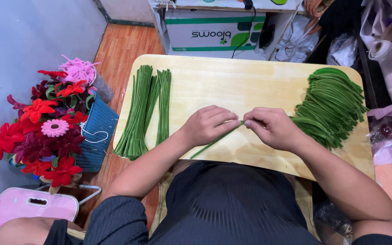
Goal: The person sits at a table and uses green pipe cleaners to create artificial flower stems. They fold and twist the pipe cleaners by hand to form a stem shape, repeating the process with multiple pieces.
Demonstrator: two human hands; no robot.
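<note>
**Two hands pinch one green stem**

Pinched between the fingertips of both hands, a single green fuzzy stem lies slantwise over the near middle of the wooden table. The left hand is curled closed over its upper part, and the right hand meets it knuckle to knuckle, fingers pressed on the tip. That tip looks bent or folded, though the fingers hide most of it. The stem is thin, velvety, dark green, its lower end poking out under the left wrist.

A heap of bent green stems lies by the right hand. Straight green stems lie in bundles to the left. Beside the table stands a blue basket of red and pink fabric flowers.
</note>
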